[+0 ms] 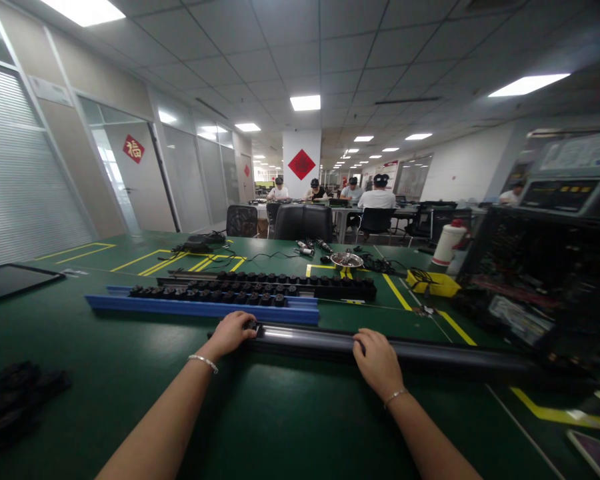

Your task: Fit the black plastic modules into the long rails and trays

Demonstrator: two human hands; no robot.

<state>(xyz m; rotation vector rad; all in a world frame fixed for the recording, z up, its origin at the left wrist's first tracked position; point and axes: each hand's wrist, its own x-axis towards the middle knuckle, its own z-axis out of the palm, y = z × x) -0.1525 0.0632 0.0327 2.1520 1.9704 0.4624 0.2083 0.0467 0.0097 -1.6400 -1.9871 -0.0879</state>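
A long black rail (310,340) with a shiny top lies across the green table before me. At its left end, my left hand (231,331) is closed on a small black part (251,327), thumb and fingers pinching it at the rail. Farther right, my right hand (379,360) has its fingers curled over the rail's far edge. Just beyond the rail sits a blue channel (200,307) with a row of small black parts (235,298) in it. Behind that lies a black channel (345,290) holding several similar parts.
A blurred heap of black parts (17,400) lies at the left. A metal bowl (347,260), a yellow tray (437,285) and a white bottle (449,245) stand toward the back. Dark electronic equipment (525,267) rises at the right. Several people sit at tables beyond.
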